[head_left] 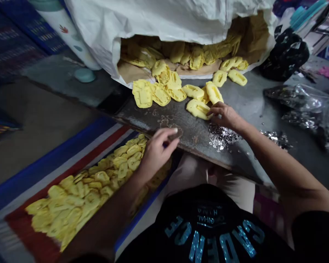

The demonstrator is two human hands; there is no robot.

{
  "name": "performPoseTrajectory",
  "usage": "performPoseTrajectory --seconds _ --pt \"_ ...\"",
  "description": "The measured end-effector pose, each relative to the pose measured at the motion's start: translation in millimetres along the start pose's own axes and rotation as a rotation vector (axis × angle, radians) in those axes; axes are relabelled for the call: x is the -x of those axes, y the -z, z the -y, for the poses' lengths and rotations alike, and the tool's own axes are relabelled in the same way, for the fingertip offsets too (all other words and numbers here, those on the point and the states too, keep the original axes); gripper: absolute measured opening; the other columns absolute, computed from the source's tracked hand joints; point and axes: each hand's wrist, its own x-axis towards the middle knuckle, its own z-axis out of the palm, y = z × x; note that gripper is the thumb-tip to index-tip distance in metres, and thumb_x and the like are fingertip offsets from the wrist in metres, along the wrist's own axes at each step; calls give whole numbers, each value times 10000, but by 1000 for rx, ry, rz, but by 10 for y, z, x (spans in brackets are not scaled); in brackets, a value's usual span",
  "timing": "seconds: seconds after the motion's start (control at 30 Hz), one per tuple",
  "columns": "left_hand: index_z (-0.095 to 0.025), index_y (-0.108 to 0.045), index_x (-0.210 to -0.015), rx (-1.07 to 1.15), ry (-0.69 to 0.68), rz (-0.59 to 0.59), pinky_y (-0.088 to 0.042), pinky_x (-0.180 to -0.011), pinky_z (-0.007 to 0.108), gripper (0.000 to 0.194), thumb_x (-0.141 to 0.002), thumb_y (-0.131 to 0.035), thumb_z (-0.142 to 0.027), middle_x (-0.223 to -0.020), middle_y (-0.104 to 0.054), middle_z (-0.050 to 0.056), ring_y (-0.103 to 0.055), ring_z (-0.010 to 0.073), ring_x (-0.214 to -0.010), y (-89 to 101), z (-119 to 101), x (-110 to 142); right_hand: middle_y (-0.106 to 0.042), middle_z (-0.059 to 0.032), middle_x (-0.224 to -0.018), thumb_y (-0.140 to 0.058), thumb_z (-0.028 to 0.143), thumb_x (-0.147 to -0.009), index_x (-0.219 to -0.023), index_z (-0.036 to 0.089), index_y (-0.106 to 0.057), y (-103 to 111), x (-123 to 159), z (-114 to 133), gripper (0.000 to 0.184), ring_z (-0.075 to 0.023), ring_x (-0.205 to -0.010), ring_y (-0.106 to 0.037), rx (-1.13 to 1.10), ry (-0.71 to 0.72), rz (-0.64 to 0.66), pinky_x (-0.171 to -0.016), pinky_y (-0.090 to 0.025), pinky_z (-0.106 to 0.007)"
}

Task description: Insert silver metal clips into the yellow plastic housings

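Note:
My right hand point(225, 116) is over the table with its fingers pinched at the right end of a yellow plastic piece point(197, 109) that has a long slot. Another slotted piece point(214, 92) leans just above those fingertips. A heap of small shiny metal parts point(222, 138) lies right below the same hand. My left hand point(160, 149) hovers by the table's front edge, somewhat blurred, its fingers curved and the thumb apart from them; nothing shows in it. More yellow pieces point(142, 93) lie in a row toward the left.
A white sack point(159, 18) lies open at the back, full of yellow pieces. Below left, a striped sheet bag point(104, 126) holds many more. A flask point(68, 33), a round lid point(84, 75), a black bag point(286, 54) and a clear bag of metal parts point(304, 109) stand around the metal table point(164, 118).

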Motion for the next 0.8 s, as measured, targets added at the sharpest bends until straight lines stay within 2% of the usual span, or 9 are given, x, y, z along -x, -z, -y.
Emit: performPoseTrajectory --seconds 0.07,0.17,0.23,0.33,0.47,0.57,0.67,0.73,0.8 --pt "-171 -807 -1453 -97 8 27 -662 -1113 460 459 -1075 -740 -423 -1478 -814 198 -845 284 -1109 -88 -89 -600 -773 -135 -1418 -722 165 -958 -1257 240 -899 104 202 17 355 -227 -974 -783 -43 -7 -64 -985 -697 -435" --pt "-94 -807 -1414 -220 37 120 -571 -1260 587 507 -1029 -833 -424 -1442 -821 263 -775 423 -1401 -304 -239 -1367 -782 -132 -1407 -751 254 -996 -1306 254 -887 322 711 14 338 -234 -961 -789 -125 -22 -229 -912 -695 -441" --pt "-24 -757 -1475 -281 76 191 -537 -1291 635 644 -985 -909 -413 -1508 -785 321 -738 447 -1471 -456 -326 -1677 -798 -115 -1346 -768 285 -1000 -1279 265 -893 449 1185 -14 307 -226 -934 -786 -165 -67 -343 -868 -682 -427" --pt "56 -640 -1548 -305 154 268 -437 -1404 654 797 -983 -952 -411 -1659 -711 289 -656 349 -1566 -577 -376 -1880 -816 -78 -1192 -774 299 -997 -1201 277 -895 488 1973 -75 238 -209 -885 -752 -173 -218 -474 -820 -647 -399" --pt "114 -637 -1422 -205 281 332 -661 -1122 742 501 -1116 -763 -263 -1316 -840 198 -823 291 -1223 -523 -333 -1922 -822 -59 -1065 -759 339 -1006 -1085 270 -876 221 2848 -106 157 -214 -856 -716 -177 -411 -584 -770 -587 -381" --pt "179 -610 -1181 -132 410 295 -673 -919 479 433 -1187 -320 -143 -1083 -748 71 -824 141 -1084 -406 -320 -1844 -837 -75 -1053 -729 345 -1028 -1058 259 -869 -38 3166 -65 167 -252 -914 -753 -212 -484 -572 -813 -593 -407" --pt "122 -582 -1157 -17 487 144 -564 -721 134 275 -1165 -435 -111 -1026 -705 9 -611 -87 -713 -250 -360 -1620 -846 -87 -1074 -706 359 -1070 -1073 267 -867 -196 3150 -5 186 -296 -1017 -774 -186 -489 -552 -938 -610 -464" --pt "75 -598 -1250 106 472 45 -523 -602 76 251 -1147 -490 -127 -1051 -738 21 -474 -101 -593 -132 -444 -1349 -842 -93 -1093 -687 369 -1093 -1103 277 -870 -237 3005 18 205 -317 -1063 -753 -108 -478 -524 -998 -589 -503" --pt "25 -634 -1353 409 404 -17 -545 -554 106 331 -1092 -587 -173 -1124 -795 76 -569 -24 -611 -23 -586 -984 -832 -106 -1125 -671 393 -1113 -1167 284 -868 -247 2814 23 231 -348 -1135 -721 -7 -478 -482 -1051 -552 -546"
